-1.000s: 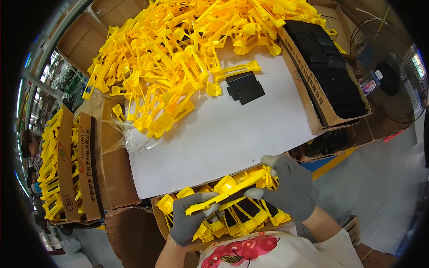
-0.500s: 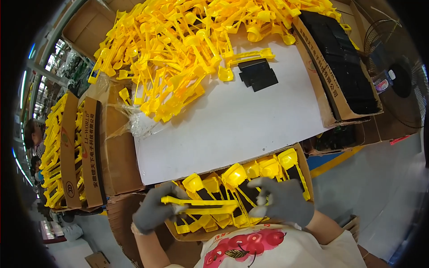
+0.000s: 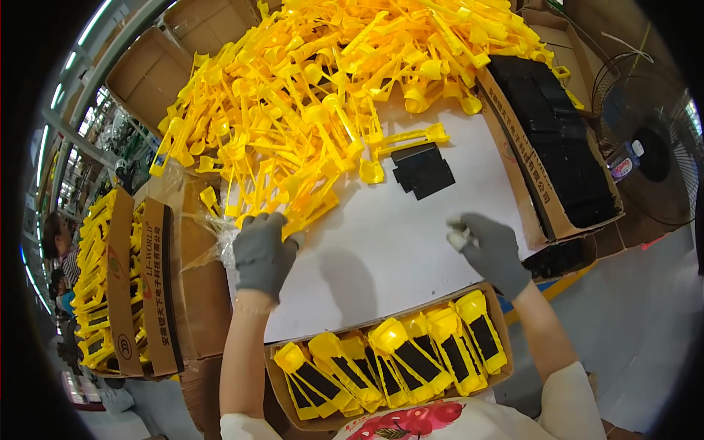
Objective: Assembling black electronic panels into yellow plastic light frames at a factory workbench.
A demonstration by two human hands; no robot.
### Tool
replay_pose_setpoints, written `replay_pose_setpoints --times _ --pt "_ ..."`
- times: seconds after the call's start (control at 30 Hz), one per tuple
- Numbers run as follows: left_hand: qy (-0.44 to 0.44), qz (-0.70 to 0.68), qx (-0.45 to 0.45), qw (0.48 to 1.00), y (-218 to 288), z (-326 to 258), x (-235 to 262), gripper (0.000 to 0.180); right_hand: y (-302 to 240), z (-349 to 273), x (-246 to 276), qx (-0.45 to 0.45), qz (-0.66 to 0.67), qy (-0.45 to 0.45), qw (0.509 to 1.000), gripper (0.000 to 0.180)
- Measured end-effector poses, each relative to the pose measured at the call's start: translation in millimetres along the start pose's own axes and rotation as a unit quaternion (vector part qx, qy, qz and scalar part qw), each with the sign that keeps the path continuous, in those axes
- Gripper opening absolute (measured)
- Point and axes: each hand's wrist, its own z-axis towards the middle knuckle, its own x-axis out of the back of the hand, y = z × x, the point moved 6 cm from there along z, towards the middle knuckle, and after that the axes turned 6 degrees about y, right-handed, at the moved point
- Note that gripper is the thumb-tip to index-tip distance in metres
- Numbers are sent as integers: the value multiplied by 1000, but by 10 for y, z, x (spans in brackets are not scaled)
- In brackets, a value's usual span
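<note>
Several yellow parts [image 3: 312, 211] lie heaped (loosely) — at the left fingers [image 3: 274, 220].

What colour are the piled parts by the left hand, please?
The piled parts by the left hand are bright yellow, best seen in the head view.

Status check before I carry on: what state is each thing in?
Left hand: at yellow pile, grip unclear
Right hand: above white table, half-curled, apparently empty
Yellow pile: loose, jumbled
Black pieces: lying flat on table
Near carton: open, holding yellow parts with black inserts
Right carton: open, filled with black sheets
Left carton: holding yellow parts
Fan: spin unclear
</note>
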Motion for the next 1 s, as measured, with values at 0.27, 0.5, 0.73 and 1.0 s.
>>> replay_pose_setpoints --times 0.27,0.5,0.73,1.0 --pt "34 -73 -36 996 -4 115 -867 56 592 948 -216 127 -162 49 977 33" --pt "-2 -118 -73 990 -49 -433 -646 47 536 557 -295 175 -148 0 973 35" --pt "9 -166 -84 982 -123 -756 -562 46 529 223 -272 196 -154 -2 969 30" --pt "62 -177 -63 980 -225 -931 -354 23 611 48 -24 99 61 33 993 17"
